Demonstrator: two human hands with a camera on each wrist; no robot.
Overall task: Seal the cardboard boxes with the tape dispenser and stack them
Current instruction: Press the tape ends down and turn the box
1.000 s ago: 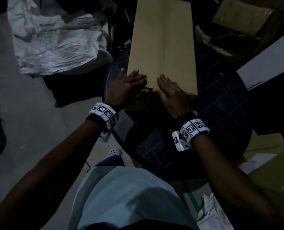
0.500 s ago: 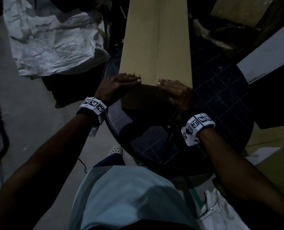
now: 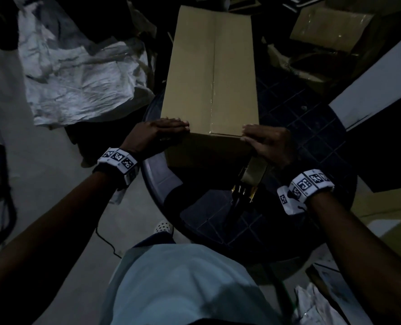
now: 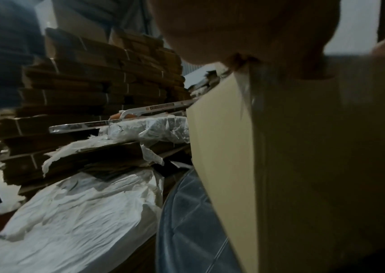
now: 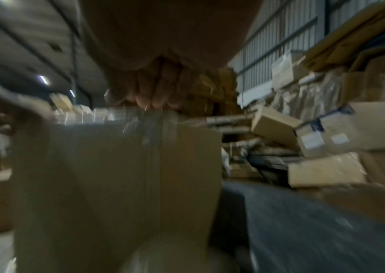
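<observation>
The cardboard box [image 3: 208,73] lies lengthwise on the round dark tabletop [image 3: 312,141], its far end overhanging the rim. The left hand [image 3: 157,134] presses flat, fingers straight, on the near left corner. The right hand [image 3: 268,144] curls its fingers over the near right edge. The tape dispenser [image 3: 246,181] lies on the tabletop just near the box. Crumpled white sheeting [image 3: 77,85] crowds the left; loose cartons [image 3: 331,26] crowd the far right.

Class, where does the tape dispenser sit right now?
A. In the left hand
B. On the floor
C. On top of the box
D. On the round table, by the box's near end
D: the tape dispenser rests on the dark round table just below the tan cardboard box.
</observation>
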